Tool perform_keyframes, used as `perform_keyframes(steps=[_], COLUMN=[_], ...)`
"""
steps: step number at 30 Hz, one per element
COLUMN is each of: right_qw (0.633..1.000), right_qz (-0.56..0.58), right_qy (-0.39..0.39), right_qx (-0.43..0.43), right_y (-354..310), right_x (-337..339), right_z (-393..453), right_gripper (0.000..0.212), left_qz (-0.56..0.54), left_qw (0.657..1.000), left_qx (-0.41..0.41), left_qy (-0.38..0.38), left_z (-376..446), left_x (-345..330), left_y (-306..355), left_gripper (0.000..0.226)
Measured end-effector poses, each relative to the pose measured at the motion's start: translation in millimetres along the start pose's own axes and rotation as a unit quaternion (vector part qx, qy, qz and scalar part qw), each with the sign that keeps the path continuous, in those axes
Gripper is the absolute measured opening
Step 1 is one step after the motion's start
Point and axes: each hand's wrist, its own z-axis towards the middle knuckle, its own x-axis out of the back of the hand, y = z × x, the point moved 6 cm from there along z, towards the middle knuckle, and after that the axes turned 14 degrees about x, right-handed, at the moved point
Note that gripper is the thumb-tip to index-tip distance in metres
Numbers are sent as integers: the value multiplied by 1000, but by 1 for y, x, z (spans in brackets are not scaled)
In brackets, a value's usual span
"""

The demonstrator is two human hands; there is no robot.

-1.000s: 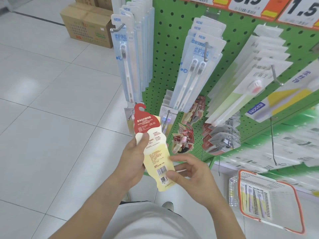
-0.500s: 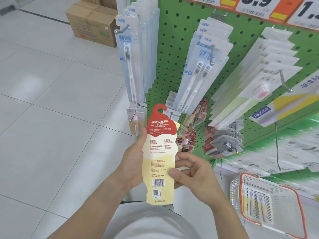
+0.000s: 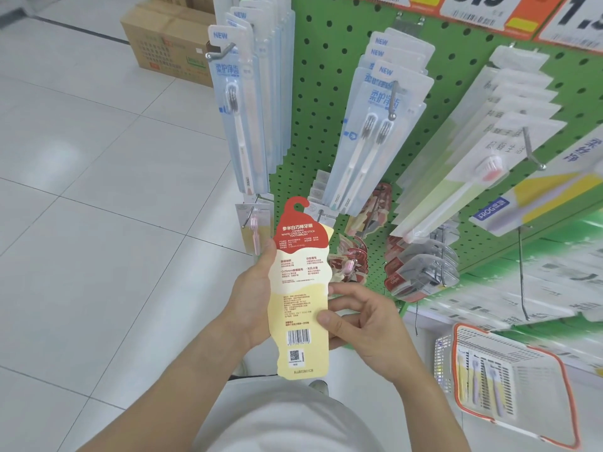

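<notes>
Looks like the label-reading step, pack (image 3: 298, 288) held upright in front of the pegboard (image 3: 319, 93), left hand (image 3: 251, 301) curled round 1 edge and right hand (image 3: 362, 324) pinching the other, so next it's probably hanging it on the board or dropping it in the basket (image 3: 456, 370).

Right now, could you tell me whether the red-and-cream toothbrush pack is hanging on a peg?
No: the left hand and right hand hold the toothbrush pack before the green pegboard, its hook free.
</notes>
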Motion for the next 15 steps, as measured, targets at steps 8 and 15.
perform_keyframes(steps=[8,15], right_qw=[982,975], right_qz=[-83,-138], right_qy=[-157,-158], right_qx=[-66,-67], right_y=[7,15], right_x=[0,9], right_z=[-14,-21], right_gripper=[72,45], left_qz=[29,159], left_qw=[996,965], left_qx=[-46,-173], left_qy=[68,113], left_z=[-6,-15], left_x=[0,0], left_y=[3,16], left_gripper=[64,26])
